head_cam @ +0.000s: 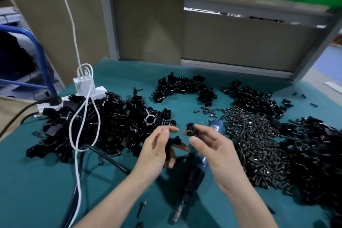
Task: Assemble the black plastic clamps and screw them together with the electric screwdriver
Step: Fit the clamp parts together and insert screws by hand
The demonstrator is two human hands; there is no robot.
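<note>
Near the teal-clothed bench's [46, 181] front edge, our left hand [157, 151] grips one black plastic clamp half [174, 140]. Our right hand [210, 147] pinches the smaller black plastic clamp piece [190, 129]. We should align screw holes squarely.

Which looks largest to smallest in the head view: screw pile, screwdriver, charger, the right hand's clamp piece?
1. screw pile
2. screwdriver
3. charger, though it lies farther back
4. clamp piece, pinched by the right hand
The left hand grips another clamp part, mostly hidden, so unranked.

Dim, cool light from above; soft shadows, blurred hands, edges bowed by wide-angle lens.
</note>
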